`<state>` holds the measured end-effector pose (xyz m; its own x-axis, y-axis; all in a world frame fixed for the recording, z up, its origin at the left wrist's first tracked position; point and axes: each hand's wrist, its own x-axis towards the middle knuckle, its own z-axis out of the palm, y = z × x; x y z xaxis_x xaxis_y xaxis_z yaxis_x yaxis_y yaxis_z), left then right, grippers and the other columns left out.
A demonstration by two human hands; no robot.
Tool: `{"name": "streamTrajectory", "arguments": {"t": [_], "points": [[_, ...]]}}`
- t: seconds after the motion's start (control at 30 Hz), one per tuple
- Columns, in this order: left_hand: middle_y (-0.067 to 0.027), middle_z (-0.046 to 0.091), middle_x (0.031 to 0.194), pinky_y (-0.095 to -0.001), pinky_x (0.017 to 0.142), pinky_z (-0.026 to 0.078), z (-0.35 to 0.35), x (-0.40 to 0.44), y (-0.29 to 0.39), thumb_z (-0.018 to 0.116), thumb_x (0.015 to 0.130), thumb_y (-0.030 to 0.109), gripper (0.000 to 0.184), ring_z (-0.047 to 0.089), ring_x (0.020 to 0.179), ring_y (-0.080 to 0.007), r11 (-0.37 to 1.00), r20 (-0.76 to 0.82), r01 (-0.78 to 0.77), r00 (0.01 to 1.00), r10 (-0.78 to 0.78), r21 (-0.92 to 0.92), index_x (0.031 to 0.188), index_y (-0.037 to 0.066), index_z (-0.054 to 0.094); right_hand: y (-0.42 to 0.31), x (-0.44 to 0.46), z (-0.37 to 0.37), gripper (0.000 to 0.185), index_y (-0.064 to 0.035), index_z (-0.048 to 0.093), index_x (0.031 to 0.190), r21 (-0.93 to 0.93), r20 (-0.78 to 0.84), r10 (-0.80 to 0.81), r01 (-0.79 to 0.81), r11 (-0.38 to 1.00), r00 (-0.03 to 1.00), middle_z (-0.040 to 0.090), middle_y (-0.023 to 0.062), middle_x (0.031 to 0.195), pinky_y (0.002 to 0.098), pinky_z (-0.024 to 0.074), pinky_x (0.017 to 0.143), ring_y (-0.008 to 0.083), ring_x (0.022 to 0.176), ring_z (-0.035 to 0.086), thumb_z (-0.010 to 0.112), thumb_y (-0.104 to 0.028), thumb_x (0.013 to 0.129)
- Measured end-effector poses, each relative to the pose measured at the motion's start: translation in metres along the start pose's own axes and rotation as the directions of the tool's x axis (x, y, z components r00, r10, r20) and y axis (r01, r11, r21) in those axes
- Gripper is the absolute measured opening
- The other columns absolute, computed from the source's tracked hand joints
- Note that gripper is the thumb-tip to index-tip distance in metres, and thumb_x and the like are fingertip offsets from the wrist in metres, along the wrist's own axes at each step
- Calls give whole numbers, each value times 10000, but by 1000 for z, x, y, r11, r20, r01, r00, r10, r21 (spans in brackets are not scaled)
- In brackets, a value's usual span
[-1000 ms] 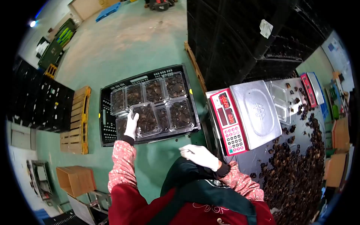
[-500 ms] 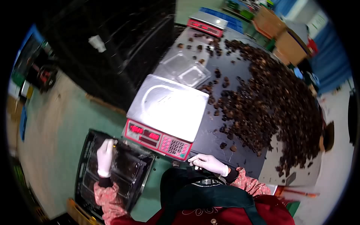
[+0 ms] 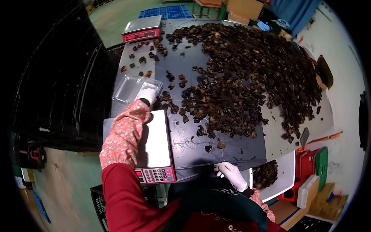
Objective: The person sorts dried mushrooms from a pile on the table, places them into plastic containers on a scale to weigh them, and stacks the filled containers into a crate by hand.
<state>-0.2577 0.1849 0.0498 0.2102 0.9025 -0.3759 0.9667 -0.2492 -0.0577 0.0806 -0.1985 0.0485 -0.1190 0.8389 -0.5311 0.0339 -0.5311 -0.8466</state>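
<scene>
My left hand [image 3: 147,95], in a white glove, reaches over the scale to a clear plastic container [image 3: 127,89] at the table's left side. Its fingers overlap the container's right part and are hard to make out. Under my left forearm lies the silver plate of the red scale [image 3: 157,141]. My right hand [image 3: 232,174], also gloved, is at the table's front edge, its fingers curled together; whether anything is between them cannot be seen. A large heap of dark brown pieces [image 3: 239,85] covers much of the table [image 3: 189,145].
A second red scale [image 3: 142,31] stands at the table's far left corner. Stacked black crates [image 3: 50,85] rise on the left. A white bin [image 3: 284,179] holding dark pieces is at the lower right. Below the near scale is a black crate [image 3: 98,205]. Cardboard boxes [image 3: 243,9] stand beyond the table.
The view has swung right, from the floor crate with filled containers to the table. My left hand has moved from that crate to the clear containers. My right hand stays near my body.
</scene>
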Motion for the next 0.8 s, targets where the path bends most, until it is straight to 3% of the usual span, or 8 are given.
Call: {"name": "streamTrajectory", "arguments": {"t": [0.13, 0.17, 0.2, 0.27, 0.4, 0.47, 0.7, 0.8], "points": [[-172, 702, 1069, -462, 872, 522, -20, -14, -23, 640, 823, 229, 283, 661, 1017, -377, 977, -164, 70, 981, -104, -202, 1048, 75, 717, 14, 1, -20, 262, 14, 631, 1190, 103, -81, -5, 13, 995, 997, 694, 66, 1012, 227, 485, 717, 87, 794, 605, 497, -118, 1007], [-149, 720, 926, -388, 793, 537, -7, -9, -48, 670, 801, 226, 240, 695, 874, -298, 945, -369, -133, 929, 14, -300, 967, 57, 709, 12, 1, -23, 261, 13, 632, 1187, 61, -86, -20, 25, 998, 996, 695, 61, 1005, 228, 485, 717, 85, 794, 605, 496, -115, 1005], [-51, 674, 780, -298, 697, 512, 10, 7, -81, 682, 819, 201, 159, 636, 717, -169, 597, -201, -157, 980, -7, -787, 893, 61, 689, 11, 3, -26, 259, 12, 634, 1184, 16, -89, -34, 36, 999, 995, 695, 57, 999, 228, 486, 717, 84, 794, 605, 494, -111, 1004], [42, 567, 703, -234, 627, 445, 14, -16, -91, 670, 843, 150, 66, 526, 660, -76, 296, -117, -107, 993, -18, -949, 843, 85, 658, 8, 9, -28, 255, 6, 641, 1175, 23, -81, -45, 47, 999, 996, 695, 46, 984, 223, 485, 712, 80, 791, 605, 492, -106, 1001], [14, 584, 747, -256, 628, 445, 18, -19, -115, 561, 912, 120, 112, 509, 663, -82, 268, -325, -282, 937, -132, -921, 866, 64, 646, -8, 20, -32, 259, 34, 629, 1179, -44, -46, -3, 1, 999, 999, 692, 70, 983, 227, 494, 721, 86, 786, 611, 484, -91, 1005], [-151, 691, 949, -413, 756, 494, 30, -18, -99, 555, 942, 178, 167, 662, 873, -323, 937, -644, -172, 762, -69, -304, 1004, 39, 623, -7, 24, -30, 253, 10, 636, 1181, -108, -17, -10, 8, 994, 1000, 690, 57, 965, 227, 495, 723, 83, 788, 613, 509, -112, 1001], [-194, 685, 905, -525, 739, 499, 25, -35, -57, 511, 931, 176, 138, 651, 848, -430, 972, -563, 39, 810, -166, -231, 1038, 122, 580, -2, 29, -25, 250, -31, 662, 1149, -278, -33, -147, 133, 951, 989, 705, 75, 910, 262, 513, 739, 128, 780, 658, 596, -185, 964], [-210, 684, 903, -519, 745, 512, 16, -21, -75, 502, 930, 169, 152, 660, 869, -433, 825, -552, 113, 692, -465, -554, 1051, 116, 575, 4, 29, -28, 253, -37, 664, 1146, -299, -24, -146, 133, 945, 989, 707, 90, 934, 275, 512, 759, 149, 815, 668, 606, -196, 958]]}}
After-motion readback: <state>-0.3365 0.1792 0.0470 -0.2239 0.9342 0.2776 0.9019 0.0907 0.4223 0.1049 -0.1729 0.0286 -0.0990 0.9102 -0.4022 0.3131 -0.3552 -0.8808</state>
